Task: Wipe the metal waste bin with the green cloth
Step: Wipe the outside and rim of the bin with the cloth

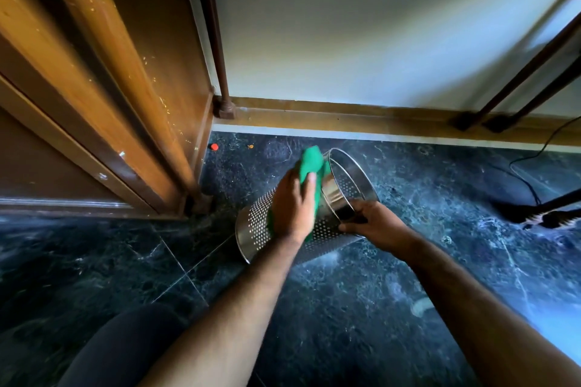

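The metal waste bin [254,226], a perforated steel cylinder, lies tilted on the dark floor with its open mouth facing up and to the right. My left hand [294,207] presses the green cloth [311,160] flat against the bin's outer side. Part of the cloth sticks up past my fingers near the rim. My right hand [374,223] grips the bin's rim at its near edge, thumb inside the opening.
A wooden cabinet [103,88] stands at the left. A white wall with a wooden skirting [345,116] runs behind. Dark furniture legs [518,85] and a black cable [531,166] are at the right. A small red cap [214,147] lies by the cabinet.
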The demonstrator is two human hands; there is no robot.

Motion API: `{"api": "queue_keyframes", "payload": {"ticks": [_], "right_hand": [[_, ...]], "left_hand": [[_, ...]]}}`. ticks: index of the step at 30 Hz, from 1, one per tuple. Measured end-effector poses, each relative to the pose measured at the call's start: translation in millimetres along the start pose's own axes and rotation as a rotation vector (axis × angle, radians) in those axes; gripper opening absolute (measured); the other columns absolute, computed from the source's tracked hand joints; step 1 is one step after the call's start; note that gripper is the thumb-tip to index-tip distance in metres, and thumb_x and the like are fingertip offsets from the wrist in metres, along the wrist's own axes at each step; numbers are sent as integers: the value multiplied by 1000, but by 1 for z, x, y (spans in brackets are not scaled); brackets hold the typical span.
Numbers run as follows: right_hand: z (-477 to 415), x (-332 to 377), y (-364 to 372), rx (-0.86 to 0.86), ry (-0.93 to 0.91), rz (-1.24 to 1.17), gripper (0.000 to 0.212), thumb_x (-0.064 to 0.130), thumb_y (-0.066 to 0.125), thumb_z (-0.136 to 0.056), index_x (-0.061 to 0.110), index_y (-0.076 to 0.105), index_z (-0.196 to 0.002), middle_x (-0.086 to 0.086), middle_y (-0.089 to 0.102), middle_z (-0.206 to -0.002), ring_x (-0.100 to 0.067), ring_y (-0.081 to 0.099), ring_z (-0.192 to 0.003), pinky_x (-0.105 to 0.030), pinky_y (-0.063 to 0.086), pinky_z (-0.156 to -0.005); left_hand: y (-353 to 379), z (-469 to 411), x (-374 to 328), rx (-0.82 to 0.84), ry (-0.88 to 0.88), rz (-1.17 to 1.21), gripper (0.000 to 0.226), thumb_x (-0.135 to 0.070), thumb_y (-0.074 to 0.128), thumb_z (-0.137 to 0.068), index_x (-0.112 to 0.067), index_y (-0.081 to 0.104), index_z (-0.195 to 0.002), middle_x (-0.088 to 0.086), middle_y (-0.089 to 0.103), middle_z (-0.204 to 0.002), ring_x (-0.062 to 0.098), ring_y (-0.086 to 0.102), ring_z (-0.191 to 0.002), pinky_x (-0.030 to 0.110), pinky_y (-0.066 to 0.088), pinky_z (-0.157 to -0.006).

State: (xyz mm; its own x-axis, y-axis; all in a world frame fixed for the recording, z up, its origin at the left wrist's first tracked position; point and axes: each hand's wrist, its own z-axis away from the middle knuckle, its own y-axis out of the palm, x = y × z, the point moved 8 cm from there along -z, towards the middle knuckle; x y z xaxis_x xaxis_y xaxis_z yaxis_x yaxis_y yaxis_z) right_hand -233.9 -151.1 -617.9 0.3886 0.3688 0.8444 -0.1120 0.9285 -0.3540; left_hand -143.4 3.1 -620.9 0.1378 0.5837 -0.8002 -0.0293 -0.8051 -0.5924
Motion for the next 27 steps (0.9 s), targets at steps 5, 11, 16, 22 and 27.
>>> {"api": "queue_keyframes", "payload": {"ticks": [5,11,16,22,27], "right_hand": [[-5,15,-13,-161,21,-105,11,25,77,-83,15,74,-87,0,78,-80,-11,72,-64,-23,53,-62],[-18,29,-2,-305,-32,-190,10,17,71,-86,12,74,-95,-10,78,-92,-23,73,-78,-44,58,-73],[-17,31,5,-92,-48,-102,6,16,72,-86,16,68,-82,0,68,-69,-13,58,-61,-31,47,-60],[2,23,-4,131,28,-209,31,-16,63,-83,-9,58,-114,-22,70,-100,-20,66,-82,-24,55,-73],[-8,18,-23,-102,61,92,21,10,79,-73,5,72,-92,-22,73,-83,-22,61,-71,-39,51,-68]], "left_hand": [[-17,16,136,56,-377,-118,68,-54,36,-96,6,65,-111,31,67,-115,43,64,-106,43,48,-91],[-5,1,106,208,-447,-80,51,-40,39,-104,3,63,-119,28,70,-112,42,66,-103,43,50,-87],[12,-22,-17,249,-213,126,46,-50,39,-103,-17,65,-120,0,70,-97,17,64,-80,25,42,-65],[-1,14,-10,29,114,110,40,-35,50,-101,-9,61,-131,12,68,-128,24,64,-115,27,47,-92],[11,42,95,265,-405,61,45,-36,39,-105,2,62,-111,29,68,-111,42,66,-103,37,44,-75]]}}
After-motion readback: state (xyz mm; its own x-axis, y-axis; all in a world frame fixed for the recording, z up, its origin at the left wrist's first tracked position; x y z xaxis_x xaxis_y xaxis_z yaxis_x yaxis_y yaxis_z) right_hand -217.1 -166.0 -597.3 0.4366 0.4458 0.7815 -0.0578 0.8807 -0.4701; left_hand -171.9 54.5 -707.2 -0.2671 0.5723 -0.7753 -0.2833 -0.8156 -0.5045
